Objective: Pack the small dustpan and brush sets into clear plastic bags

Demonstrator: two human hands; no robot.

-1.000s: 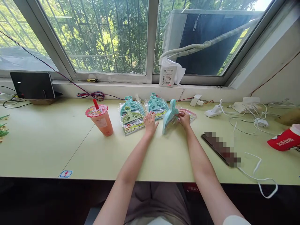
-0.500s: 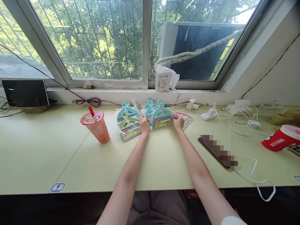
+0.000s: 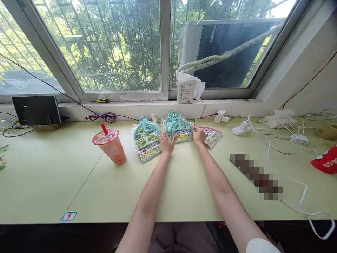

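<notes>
Teal dustpan-and-brush sets (image 3: 181, 128) in clear wrap lie in a pile at the middle of the table. My left hand (image 3: 167, 143) rests against the pile's left front edge, its thumb spread from its fingers. At the right edge, my right hand (image 3: 199, 136) pinches the top teal set. Left of my left hand, a green set (image 3: 146, 141) lies over another teal set (image 3: 143, 123), both wrapped. Pink sets (image 3: 212, 136) lie just right of my right hand, partly hidden behind it.
A cup of orange drink (image 3: 113, 151) with a red straw stands left of the sets. On the right are a blurred-out phone (image 3: 255, 174), a power strip (image 3: 241, 128), white cables and a red cup (image 3: 326, 161). A tablet (image 3: 37, 109) stands at the back left.
The top teal set has moved left and back onto the others, and the middle pile looks neater. My left thumb has spread away from the fingers. The view has shifted slightly.
</notes>
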